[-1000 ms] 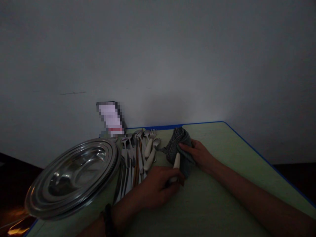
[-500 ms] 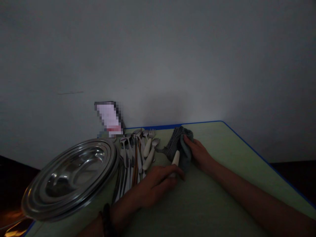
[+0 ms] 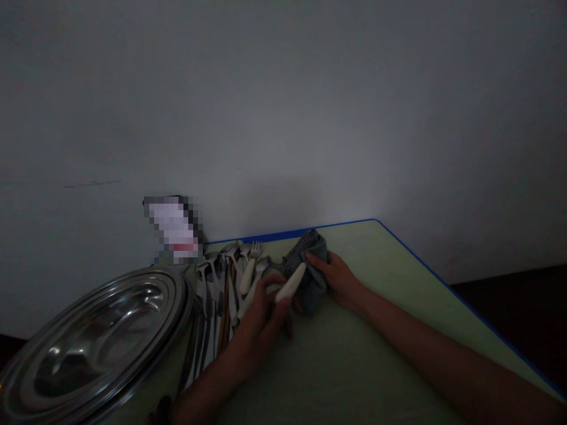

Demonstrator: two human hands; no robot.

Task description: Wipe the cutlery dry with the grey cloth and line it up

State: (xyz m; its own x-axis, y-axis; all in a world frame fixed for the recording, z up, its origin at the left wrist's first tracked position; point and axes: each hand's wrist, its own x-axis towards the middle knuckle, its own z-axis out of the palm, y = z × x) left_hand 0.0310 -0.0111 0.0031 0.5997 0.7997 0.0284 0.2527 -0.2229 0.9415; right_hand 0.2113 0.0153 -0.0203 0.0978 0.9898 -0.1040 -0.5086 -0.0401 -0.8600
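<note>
My left hand [image 3: 266, 316] pinches a white-handled utensil [image 3: 291, 283] between thumb and fingers. Its handle points up and right towards the cloth, and its other end is hidden, so the kind cannot be made out. A grey-blue cloth [image 3: 315, 277] with a dark patterned part is bunched in my right hand [image 3: 339, 277], thumb on top. Just left of my left hand lie a fork [image 3: 254, 254] with a white handle, another white-handled piece, and a row of metal spoons, knives and brown chopsticks [image 3: 225, 295].
Stacked shiny metal plates [image 3: 172, 295] with compartments stand at the left. A blurred phone-like screen [image 3: 172, 227] leans on the wall behind. The pale green table [image 3: 376, 366] has a blue edge along the wall and right side.
The camera view has turned slightly right, shifting the table leftward. My left hand has raised its fingers around the white handle, which is more tilted now. The right hand still grips the cloth.
</note>
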